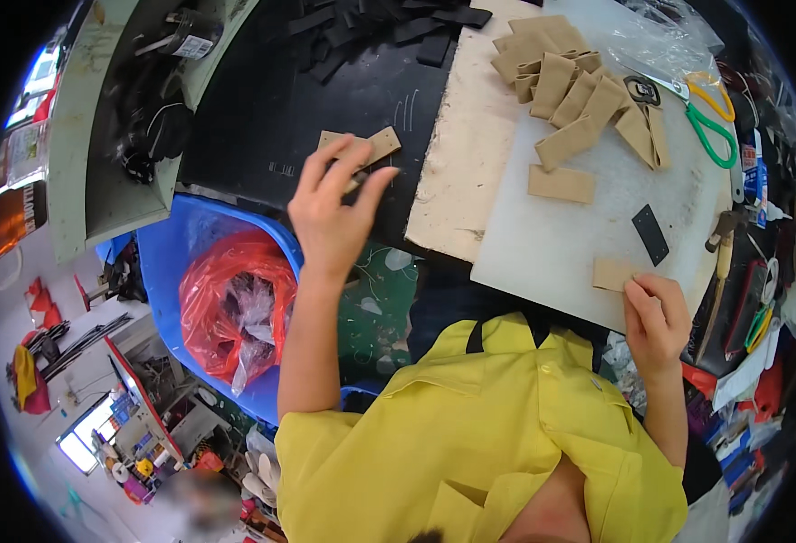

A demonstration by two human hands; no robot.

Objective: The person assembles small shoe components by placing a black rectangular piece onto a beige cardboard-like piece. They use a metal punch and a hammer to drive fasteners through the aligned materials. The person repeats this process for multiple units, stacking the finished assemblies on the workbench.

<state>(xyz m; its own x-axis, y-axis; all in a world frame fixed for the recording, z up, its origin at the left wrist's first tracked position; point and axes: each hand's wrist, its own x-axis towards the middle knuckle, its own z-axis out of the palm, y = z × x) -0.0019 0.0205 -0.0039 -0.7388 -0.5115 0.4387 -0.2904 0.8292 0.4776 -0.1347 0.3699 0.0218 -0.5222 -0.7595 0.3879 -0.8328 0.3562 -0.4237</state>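
My left hand (333, 215) reaches over the black table top with its fingers spread, just at a few short tan strips (384, 143). The fingers partly cover these strips. My right hand (658, 317) pinches the right end of a short tan strip (610, 272) at the near edge of the white board (524, 240). A small black plate with holes (650, 235) lies just beyond that strip. Another flat tan strip (561, 184) is farther up the board, below a loose pile of long folded tan webbing (565, 86).
Green- and orange-handled scissors (711, 134) lie at the board's far right, and a hammer (722, 233) at its right edge. Black straps (352, 32) are heaped at the back. A blue bin (167, 262) with a red bag stands left, below a grey-green metal tray (72, 163).
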